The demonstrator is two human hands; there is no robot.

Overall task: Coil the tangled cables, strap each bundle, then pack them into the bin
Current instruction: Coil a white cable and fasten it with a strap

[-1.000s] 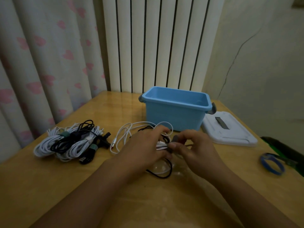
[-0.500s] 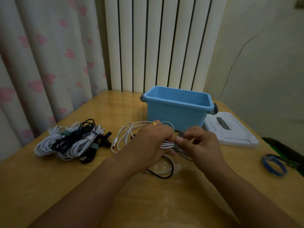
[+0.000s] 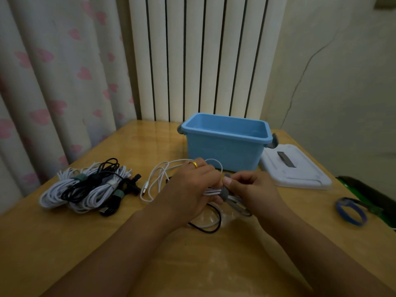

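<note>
Two hands work at the middle of the worktop (image 3: 64, 243), in front of one blue bin (image 3: 225, 146). The left hand (image 3: 190, 189) grips one bundle of white cable (image 3: 162, 174), its fingers curled round the gathered strands; a gold ring (image 3: 194, 164) sits on one finger. The right hand (image 3: 250, 189) pinches one grey strap (image 3: 225, 190) between thumb and forefinger, and the strap wraps the white strands just where the two hands meet. White loops fan out to the left of the left hand, ending in one plug (image 3: 145, 187) that lies on the wood. One black cable (image 3: 212, 224) loops below the hands, touching the worktop.

The bin stands open and upright, just behind the hands, with a grey latch on each end. One white lid (image 3: 300, 174) lies flat to its right, touching the worktop beside the bin.

To the left, well apart from the hands, lies one pile of strapped cables (image 3: 85, 187): white coils and black ones heaped together, too tangled to count, with two green-grey straps showing on them.

Near the right edge lies one blue band (image 3: 351, 211), and beside it a dark object with a green stripe (image 3: 368, 194), too dim to identify.
</note>
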